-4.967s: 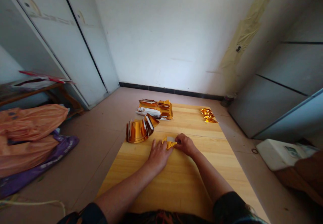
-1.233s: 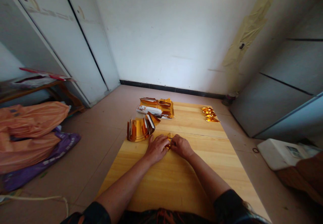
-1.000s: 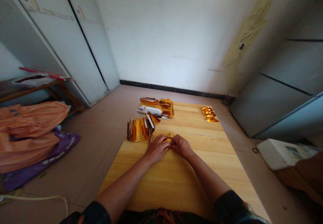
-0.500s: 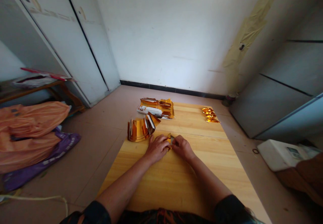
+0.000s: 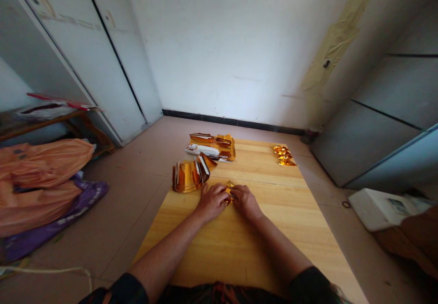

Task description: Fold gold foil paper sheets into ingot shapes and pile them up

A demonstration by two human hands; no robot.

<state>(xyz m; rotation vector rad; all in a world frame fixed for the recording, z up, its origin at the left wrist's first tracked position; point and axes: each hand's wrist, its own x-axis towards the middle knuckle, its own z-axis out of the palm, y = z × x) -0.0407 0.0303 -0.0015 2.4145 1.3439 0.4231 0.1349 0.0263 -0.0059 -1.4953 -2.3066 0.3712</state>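
My left hand (image 5: 211, 201) and my right hand (image 5: 243, 200) meet at the middle of a light wooden table (image 5: 239, 244), fingers curled and pinched on a small folded piece of gold foil paper (image 5: 228, 190). Most of the piece is hidden between my fingertips. A curled stack of gold foil sheets (image 5: 189, 174) stands just left of my left hand, at the table's left edge.
More gold and white sheets (image 5: 212, 146) lie at the table's far left. Several small folded gold pieces (image 5: 284, 155) sit at the far right corner. Orange and purple bags (image 5: 41, 180) lie on the floor left; a white box (image 5: 379, 208) is on the right.
The gold piece has become smaller and more folded between my fingers. My hands have drawn closer together and shifted slightly left.
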